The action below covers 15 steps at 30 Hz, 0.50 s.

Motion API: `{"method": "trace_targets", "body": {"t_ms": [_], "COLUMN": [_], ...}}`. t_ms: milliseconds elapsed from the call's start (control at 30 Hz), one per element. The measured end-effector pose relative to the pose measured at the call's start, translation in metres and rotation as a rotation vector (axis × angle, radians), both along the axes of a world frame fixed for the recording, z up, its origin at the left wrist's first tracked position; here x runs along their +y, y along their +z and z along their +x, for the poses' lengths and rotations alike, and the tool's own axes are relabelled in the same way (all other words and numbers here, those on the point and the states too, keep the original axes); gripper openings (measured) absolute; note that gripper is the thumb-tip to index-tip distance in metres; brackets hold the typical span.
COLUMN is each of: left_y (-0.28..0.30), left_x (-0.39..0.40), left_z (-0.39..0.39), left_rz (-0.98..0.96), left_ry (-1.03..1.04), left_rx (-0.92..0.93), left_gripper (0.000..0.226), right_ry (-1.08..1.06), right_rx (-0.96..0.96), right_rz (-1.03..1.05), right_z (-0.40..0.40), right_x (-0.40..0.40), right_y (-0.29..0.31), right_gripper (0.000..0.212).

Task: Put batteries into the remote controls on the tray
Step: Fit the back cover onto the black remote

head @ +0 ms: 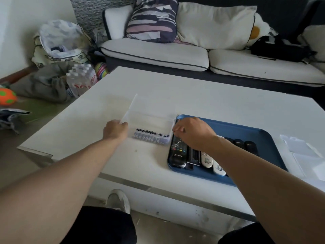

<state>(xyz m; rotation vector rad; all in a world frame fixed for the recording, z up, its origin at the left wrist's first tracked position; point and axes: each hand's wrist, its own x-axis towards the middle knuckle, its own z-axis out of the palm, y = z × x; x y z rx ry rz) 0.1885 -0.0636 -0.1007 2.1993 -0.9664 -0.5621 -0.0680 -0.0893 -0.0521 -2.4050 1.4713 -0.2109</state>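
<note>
A clear plastic box [149,120] with its lid raised stands on the white table [211,103]. A row of batteries [152,136] lies along its near side. My left hand [115,129] grips the box's left edge. My right hand [193,132] has curled fingers at the box's right edge, above the blue tray [249,136]. On the tray lie several remote controls: a black one [177,152] at the left, white ones [206,160] beside it, dark ones partly hidden by my right forearm.
Clear plastic packaging [302,148] lies at the table's right edge. A sofa with cushions [158,53] runs behind the table. On the floor at left are a pack of water bottles [81,78], bags and an orange ball [7,96].
</note>
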Motion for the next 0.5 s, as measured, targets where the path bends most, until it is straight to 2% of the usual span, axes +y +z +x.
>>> {"method": "trace_targets", "body": {"t_ms": [100, 200, 333, 367, 400, 500], "left_y": [-0.007, -0.008, -0.006, -0.002, 0.002, 0.010], "left_x": [0.002, 0.004, 0.003, 0.005, 0.006, 0.009], "left_z": [0.002, 0.002, -0.001, -0.004, -0.007, -0.011], "left_rz": [-0.045, -0.168, -0.329, -0.358, -0.385, -0.424], "left_ry": [0.012, 0.070, 0.063, 0.047, 0.052, 0.028], "left_rx": [0.112, 0.167, 0.235, 0.260, 0.284, 0.256], "left_gripper": [0.029, 0.029, 0.032, 0.015, 0.030, 0.031], "right_ry": [0.071, 0.148, 0.258, 0.295, 0.335, 0.408], "right_rx": [-0.043, -0.052, 0.046, 0.087, 0.121, 0.198], "right_rz": [-0.015, -0.030, -0.066, -0.069, -0.079, -0.087], "right_z": [0.032, 0.061, 0.092, 0.099, 0.104, 0.116], "right_x": [-0.004, -0.013, -0.034, -0.039, -0.043, -0.051], "right_y": [-0.006, -0.017, -0.025, -0.025, -0.024, -0.018], "right_gripper": [0.025, 0.027, 0.033, 0.036, 0.038, 0.036]}}
